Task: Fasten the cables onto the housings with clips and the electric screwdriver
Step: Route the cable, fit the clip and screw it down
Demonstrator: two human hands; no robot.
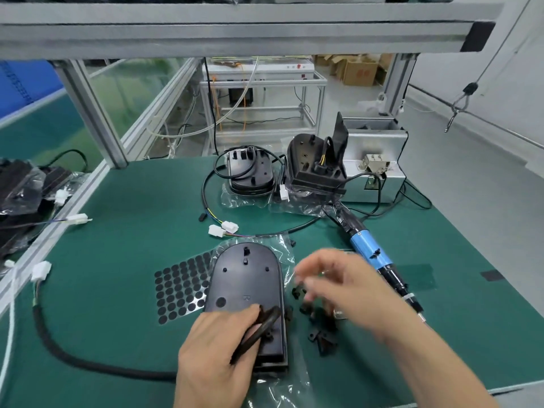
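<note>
My left hand (217, 346) grips the cable (260, 329) against the housing (244, 281) for clipping — my right hand (347, 285) hovers over the clips (322, 337), too blurred to tell if it pinches one.

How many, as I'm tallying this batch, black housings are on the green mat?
3. One housing in front under the left hand; one flat at the back; one right of it, tilted up before the silver box. Bags at far left may hide more.

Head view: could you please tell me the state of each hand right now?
Left hand: grips the black cable on the housing.
Right hand: blurred over the clips; cannot be told.
</note>
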